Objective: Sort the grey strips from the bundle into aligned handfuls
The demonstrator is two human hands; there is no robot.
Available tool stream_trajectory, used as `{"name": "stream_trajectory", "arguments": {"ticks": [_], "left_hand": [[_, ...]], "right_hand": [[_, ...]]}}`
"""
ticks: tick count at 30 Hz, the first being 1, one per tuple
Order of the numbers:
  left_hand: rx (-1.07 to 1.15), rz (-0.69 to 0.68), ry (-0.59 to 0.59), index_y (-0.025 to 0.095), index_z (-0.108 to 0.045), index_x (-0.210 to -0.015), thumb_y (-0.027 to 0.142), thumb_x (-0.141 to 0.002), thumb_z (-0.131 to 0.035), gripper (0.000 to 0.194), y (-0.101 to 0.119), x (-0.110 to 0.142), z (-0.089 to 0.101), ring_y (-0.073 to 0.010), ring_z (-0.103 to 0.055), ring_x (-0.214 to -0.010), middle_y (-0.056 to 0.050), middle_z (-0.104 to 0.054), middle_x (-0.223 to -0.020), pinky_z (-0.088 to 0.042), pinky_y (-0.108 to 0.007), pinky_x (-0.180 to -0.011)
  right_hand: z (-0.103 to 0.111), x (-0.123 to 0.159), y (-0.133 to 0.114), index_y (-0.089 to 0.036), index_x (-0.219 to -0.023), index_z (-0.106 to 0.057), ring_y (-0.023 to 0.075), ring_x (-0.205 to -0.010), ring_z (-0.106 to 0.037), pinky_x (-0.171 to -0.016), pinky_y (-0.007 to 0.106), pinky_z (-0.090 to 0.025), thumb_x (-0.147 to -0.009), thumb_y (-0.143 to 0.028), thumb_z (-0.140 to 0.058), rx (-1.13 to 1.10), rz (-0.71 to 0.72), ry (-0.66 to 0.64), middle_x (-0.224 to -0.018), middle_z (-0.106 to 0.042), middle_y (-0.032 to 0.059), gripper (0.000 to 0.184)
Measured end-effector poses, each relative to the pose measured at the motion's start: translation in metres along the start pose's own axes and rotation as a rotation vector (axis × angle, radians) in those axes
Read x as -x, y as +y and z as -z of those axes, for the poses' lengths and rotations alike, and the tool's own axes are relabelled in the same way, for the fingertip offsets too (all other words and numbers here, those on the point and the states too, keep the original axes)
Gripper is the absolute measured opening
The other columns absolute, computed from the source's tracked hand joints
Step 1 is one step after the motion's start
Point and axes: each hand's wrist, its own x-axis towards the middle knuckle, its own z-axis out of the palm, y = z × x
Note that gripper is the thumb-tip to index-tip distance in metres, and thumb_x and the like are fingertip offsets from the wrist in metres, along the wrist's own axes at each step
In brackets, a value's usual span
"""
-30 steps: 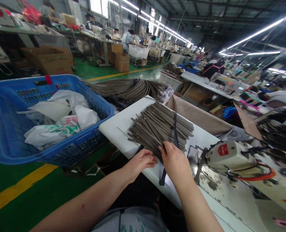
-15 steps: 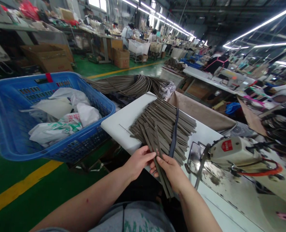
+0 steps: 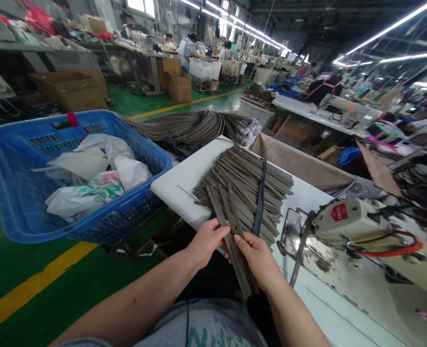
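At the flat white surface (image 3: pixel 184 176), your left hand (image 3: pixel 206 242) and right hand (image 3: pixel 259 258) pinch narrow grey-brown strips (image 3: pixel 241 274), seemingly to steady them together.

Our two hands hold brown strips above the edge of the white surface (image 3: pixel 184 178).
Near our fingers (image 3: pixel 218 232) lies a pile of same strips (image 3: pixel 245 178), with one dark band (image 3: pixel 259 202) across it.
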Motion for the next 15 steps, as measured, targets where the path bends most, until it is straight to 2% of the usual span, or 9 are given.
{"name": "stream_trajectory", "arguments": {"ticks": [3, 6, 9, 11, 15], "left_hand": [[0.070, 0.021, 0.004, 0.014, -0.061, -0.090, 0.038, -0.077, -0.070, 0.028, 0.003, 0.002, -0.002, -0.0155, -0.059, -0.056, -0.003, -0.063, -0.073, -0.044, -0.024, -0.043], [0.137, 0.062, -0.019, 0.013, -0.063, -0.095, 0.042, -0.078, -0.072, 0.034, 0.006, 0.006, -0.005, -0.0142, -0.056, -0.052, -0.003, -0.062, -0.070, -0.041, -0.023, -0.041], [0.158, 0.114, -0.023, 0.013, -0.067, -0.097, 0.043, -0.075, -0.078, 0.039, 0.006, 0.009, -0.008, -0.0153, -0.060, -0.056, -0.004, -0.065, -0.072, -0.046, -0.026, -0.050], [0.175, 0.128, -0.006, 0.012, -0.069, -0.092, 0.041, -0.074, -0.079, 0.035, 0.005, 0.010, -0.009, -0.0180, -0.065, -0.065, -0.008, -0.069, -0.077, -0.051, -0.029, -0.061], [0.283, 0.059, 0.118, 0.013, -0.069, -0.081, 0.036, -0.075, -0.078, 0.026, 0.007, 0.012, -0.010, -0.0212, -0.067, -0.080, -0.010, -0.071, -0.087, -0.054, -0.032, -0.073]], "right_hand": [[0.000, 0.000, -0.001, -0.021, -0.088, -0.066, 0.0178, -0.053, -0.064, -0.051, 0.028, -0.050, -0.082, -0.057, -0.065, 0.093, 0.013, -0.002, -0.061, -0.068, -0.0010, 0.036], [-0.003, -0.001, 0.001, -0.022, -0.100, -0.068, 0.0198, -0.055, -0.065, -0.052, 0.031, -0.052, -0.087, -0.052, -0.058, 0.217, 0.064, 0.001, -0.067, -0.070, 0.0006, 0.035], [-0.009, -0.001, 0.004, -0.023, -0.106, -0.069, 0.0224, -0.067, -0.070, -0.061, 0.033, -0.054, -0.091, -0.045, -0.054, 0.406, 0.211, 0.050, -0.077, -0.073, 0.0035, 0.031], [-0.012, -0.001, 0.004, -0.024, -0.102, -0.071, 0.0232, -0.077, -0.071, -0.070, 0.034, -0.055, -0.094, -0.040, -0.051, 0.541, 0.335, 0.069, -0.081, -0.073, 0.0047, 0.027], [-0.006, -0.004, -0.001, -0.023, -0.093, -0.071, 0.0225, -0.085, -0.069, -0.081, 0.034, -0.053, -0.099, -0.036, -0.044, 0.745, 0.519, 0.119, -0.089, -0.073, 0.0072, 0.031]]}}
